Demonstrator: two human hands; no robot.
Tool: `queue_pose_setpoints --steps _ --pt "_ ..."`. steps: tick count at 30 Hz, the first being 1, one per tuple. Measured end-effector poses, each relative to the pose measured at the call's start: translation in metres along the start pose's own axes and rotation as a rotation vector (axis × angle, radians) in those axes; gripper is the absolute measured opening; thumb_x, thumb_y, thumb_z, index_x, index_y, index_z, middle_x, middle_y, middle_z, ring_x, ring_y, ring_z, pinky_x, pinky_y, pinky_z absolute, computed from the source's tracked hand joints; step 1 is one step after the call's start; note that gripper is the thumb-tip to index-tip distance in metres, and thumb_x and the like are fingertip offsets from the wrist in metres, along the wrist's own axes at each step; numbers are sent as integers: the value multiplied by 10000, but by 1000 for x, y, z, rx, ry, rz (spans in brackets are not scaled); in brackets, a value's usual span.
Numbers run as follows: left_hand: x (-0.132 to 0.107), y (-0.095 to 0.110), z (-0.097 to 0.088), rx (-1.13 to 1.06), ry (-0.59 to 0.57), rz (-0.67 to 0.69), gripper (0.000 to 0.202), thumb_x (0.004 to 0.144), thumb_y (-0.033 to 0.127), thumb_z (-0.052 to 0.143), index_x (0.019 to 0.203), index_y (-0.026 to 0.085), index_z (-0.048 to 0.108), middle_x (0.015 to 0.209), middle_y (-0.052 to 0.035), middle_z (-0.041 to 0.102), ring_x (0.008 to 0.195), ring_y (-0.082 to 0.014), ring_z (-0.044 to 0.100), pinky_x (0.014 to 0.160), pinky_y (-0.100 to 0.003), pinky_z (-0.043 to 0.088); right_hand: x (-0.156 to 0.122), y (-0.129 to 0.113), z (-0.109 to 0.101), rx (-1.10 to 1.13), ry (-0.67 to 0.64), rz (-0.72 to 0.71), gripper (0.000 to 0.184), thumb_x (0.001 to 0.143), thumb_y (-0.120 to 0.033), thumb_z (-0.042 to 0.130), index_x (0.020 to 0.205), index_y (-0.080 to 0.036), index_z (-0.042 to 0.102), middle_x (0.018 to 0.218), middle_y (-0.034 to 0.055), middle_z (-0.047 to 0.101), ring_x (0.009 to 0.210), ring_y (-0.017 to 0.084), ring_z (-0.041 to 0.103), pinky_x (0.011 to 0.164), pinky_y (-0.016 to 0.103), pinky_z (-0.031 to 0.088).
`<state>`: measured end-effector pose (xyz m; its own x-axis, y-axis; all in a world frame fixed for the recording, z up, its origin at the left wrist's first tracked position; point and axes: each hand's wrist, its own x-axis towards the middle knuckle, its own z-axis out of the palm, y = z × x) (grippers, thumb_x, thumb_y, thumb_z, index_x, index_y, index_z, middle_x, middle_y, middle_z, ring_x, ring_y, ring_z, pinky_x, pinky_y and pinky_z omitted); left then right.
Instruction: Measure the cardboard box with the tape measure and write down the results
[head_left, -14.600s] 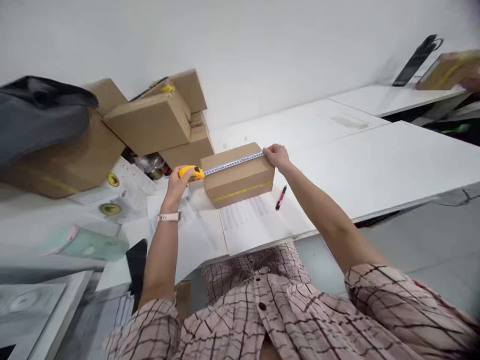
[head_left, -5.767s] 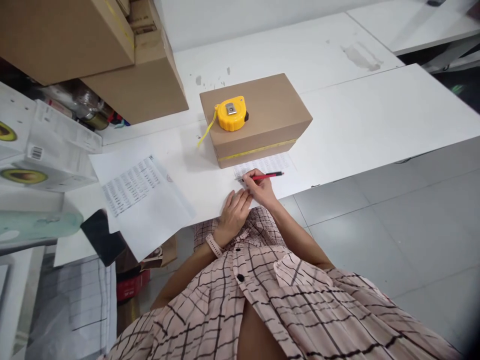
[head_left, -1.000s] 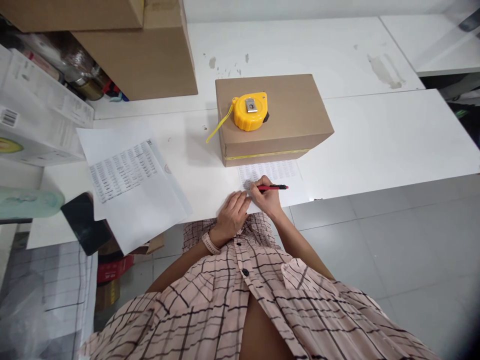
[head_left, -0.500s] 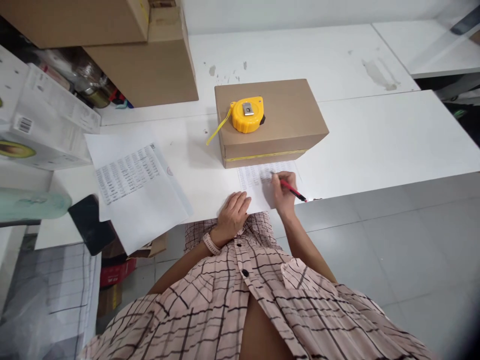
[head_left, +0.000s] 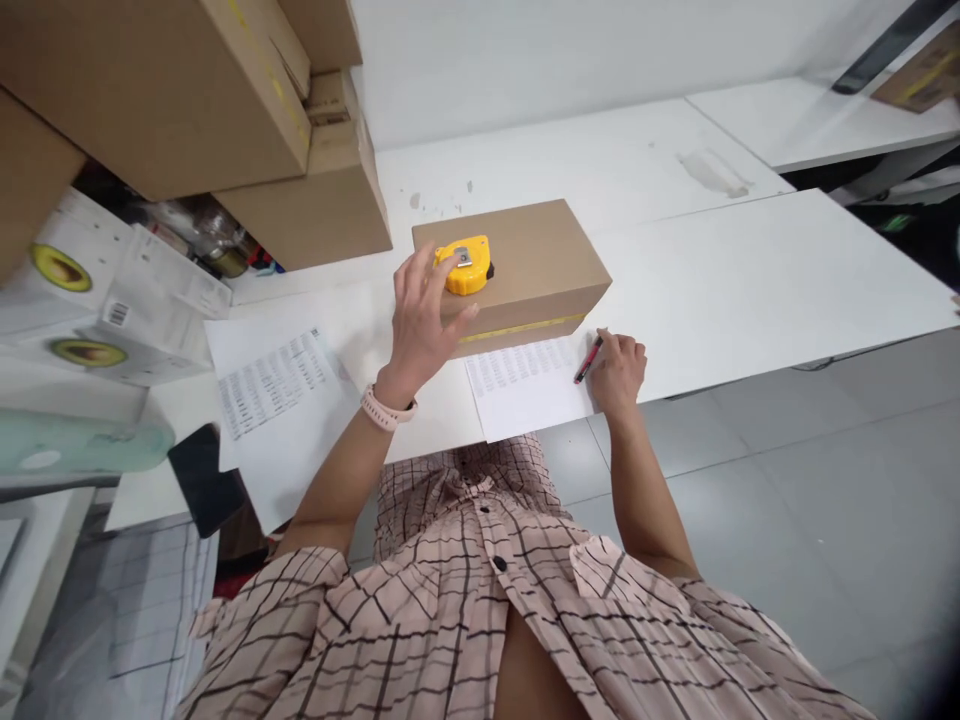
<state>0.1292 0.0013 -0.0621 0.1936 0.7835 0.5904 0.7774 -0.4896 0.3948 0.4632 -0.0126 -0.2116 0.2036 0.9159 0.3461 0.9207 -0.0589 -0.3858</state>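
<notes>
A yellow tape measure with a metal clip lies on top of a closed cardboard box. My left hand reaches over the near left corner of the box, thumb and fingers spread, the index fingertip at the tape measure's left side. Below the box a printed sheet of paper lies on the white table, its upper edge against the box. At the sheet's right edge my right hand has curled fingers, with the fingertips at the upper end of a red and black pen.
More printed sheets lie to the left, beside a dark phone and a pale green bottle. Cardboard boxes and white cartons with avocado pictures are stacked at the back left. The table's front edge runs close to my right hand.
My left hand has lifted off the sheet and moved up to the tape measure. My right hand has shifted right from the printed rows, and the pen has turned. The view has tilted.
</notes>
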Motion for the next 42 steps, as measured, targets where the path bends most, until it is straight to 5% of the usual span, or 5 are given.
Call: queue_pose_setpoints --steps 9,18,28,35,42 --pt "33 8 17 -241 -75 -147 582 830 357 772 1334 202 525 1266 -118 640 1167 -291 635 1014 -473 526 4 -55 -54 521 385 30 327 986 -279 405 1154 -198 674 1123 149 680 1120 275 610 975 464 504" --pt "10 35 -9 -627 -206 -200 755 818 473 783 1437 225 428 1119 -100 693 918 -206 697 770 -336 575 36 -157 -109 1486 -510 56 454 896 -628 632 1101 -230 709 1010 84 731 901 192 684 849 373 580" --pt "14 -32 -64 -575 120 -548 631 756 505 770 1267 183 588 1048 -70 698 843 -171 699 681 -253 555 155 -99 -97 1405 -1 261 211 788 -315 756 875 -214 592 695 -50 542 561 71 414 547 236 383" --pt "7 -91 -89 -461 248 -778 401 796 468 710 1023 145 637 917 -71 714 666 -135 630 536 -211 463 173 -94 -58 1062 -160 404 160 769 -268 709 784 -191 569 727 -18 579 649 104 477 602 265 382" --pt "15 -88 -71 -472 112 -753 568 753 578 706 1118 148 638 929 -55 715 627 -122 633 557 -221 442 163 -99 -49 932 -347 394 332 768 -443 722 972 -191 653 1122 82 705 909 198 623 726 299 462"
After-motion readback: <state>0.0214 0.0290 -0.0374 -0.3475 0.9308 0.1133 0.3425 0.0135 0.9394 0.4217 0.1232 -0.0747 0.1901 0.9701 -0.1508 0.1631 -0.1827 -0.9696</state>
